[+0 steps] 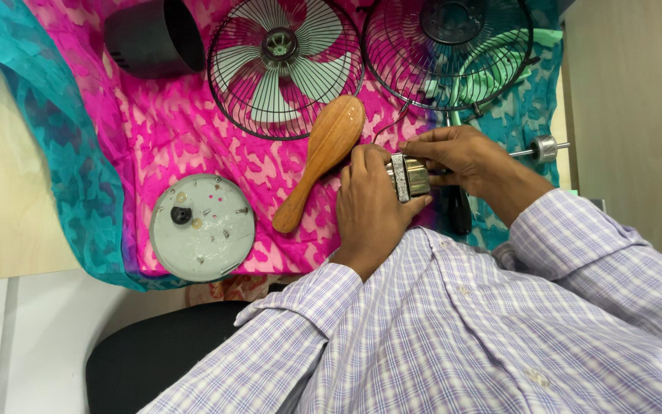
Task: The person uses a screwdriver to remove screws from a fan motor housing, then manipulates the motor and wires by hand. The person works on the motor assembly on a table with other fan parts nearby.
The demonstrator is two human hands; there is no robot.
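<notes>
A small metal motor block [409, 176] is held between the left hand [369, 205] and the right hand [461, 157], both closed around it above a pink and teal cloth [155, 130] spread over the counter [1, 199]. A wooden brush [323, 157] is laid just beside the left hand, with a round grey base plate [202, 227] further left. Two wire fan guards [285, 65] and a dark cylindrical housing [153, 37] are set beyond the hands.

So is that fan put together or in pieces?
In pieces: two black wire guards lie flat on the pink cloth, round grey base plate apart, nothing joined.
</notes>
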